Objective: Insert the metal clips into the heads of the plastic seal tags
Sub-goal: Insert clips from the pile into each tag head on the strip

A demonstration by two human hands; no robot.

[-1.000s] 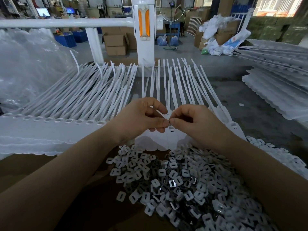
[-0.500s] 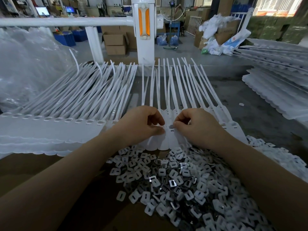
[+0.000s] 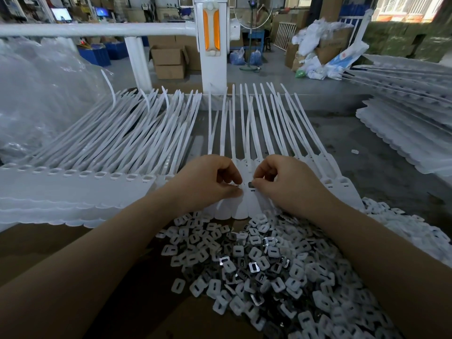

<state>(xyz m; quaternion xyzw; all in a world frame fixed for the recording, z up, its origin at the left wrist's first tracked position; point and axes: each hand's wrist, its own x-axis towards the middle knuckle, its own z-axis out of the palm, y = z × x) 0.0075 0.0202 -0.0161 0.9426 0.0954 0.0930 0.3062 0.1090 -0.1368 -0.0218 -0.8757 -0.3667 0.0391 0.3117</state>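
- At the centre of the head view, a row of white plastic seal tags [image 3: 242, 206] lies flat on the work surface, heads side by side, smooth and matte, with rounded lower edges and a small dark slot in each head.
- Long thin tails of these tags fan away from the person toward a white metal rail [image 3: 97, 29].
- Left of centre, a stacked batch of seal tags [image 3: 73, 189] shows a scalloped edge and a line of rectangular openings along its heads.
- Nearest the camera, a heap of clips [image 3: 264, 265] rests on brown cardboard [image 3: 44, 243]; pieces are small, squarish and slotted, some shiny metal, others white.
- Left hand [image 3: 205, 182] sits knuckles-up on the tag heads, fingers curled, thumb and forefinger tips pinching down on one head.
- Right hand [image 3: 283, 182] mirrors it, fingers curled, thumb and forefinger pinching a small dark metal clip [image 3: 251, 184] just above a tag head, beside the left fingertips.
- Both forearms reach in from the lower corners, bare, passing above the heap.
- Far right, further stacked tags [image 3: 403, 133] lie on grey concrete.
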